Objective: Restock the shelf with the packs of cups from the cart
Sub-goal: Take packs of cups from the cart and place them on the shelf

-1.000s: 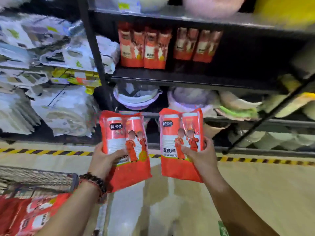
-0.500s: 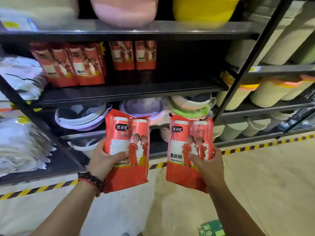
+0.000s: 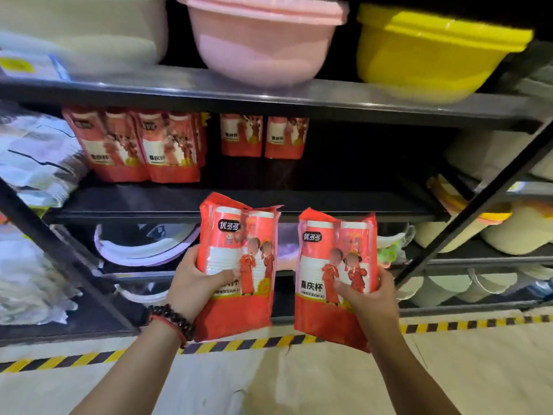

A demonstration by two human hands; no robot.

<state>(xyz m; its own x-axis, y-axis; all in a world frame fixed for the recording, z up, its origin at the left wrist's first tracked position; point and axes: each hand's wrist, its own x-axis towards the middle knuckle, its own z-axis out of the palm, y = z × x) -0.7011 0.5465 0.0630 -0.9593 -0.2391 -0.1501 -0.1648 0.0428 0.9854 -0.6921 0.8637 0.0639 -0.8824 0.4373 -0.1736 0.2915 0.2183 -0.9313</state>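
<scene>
I've raised both packs closer to the shelf (image 3: 239, 202) since last frame. Left hand (image 3: 194, 283) grips left pack (image 3: 236, 265), right hand (image 3: 368, 295) grips right pack (image 3: 332, 274), both just below it.

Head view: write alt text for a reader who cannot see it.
Each hand holds one red pack of cups upright, left hand and right hand, before a dark shelf. More red packs stand on its left part; pink and yellow basins sit above.

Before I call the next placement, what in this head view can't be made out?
- Cart: out of frame.
- Depth behind the shelved packs: dark, rows uncountable.
- Bottom of the left pack: covered by the left hand.
- Small print on the right pack: partly under the right hand.
- Pink basin: blurred, top cropped.
</scene>
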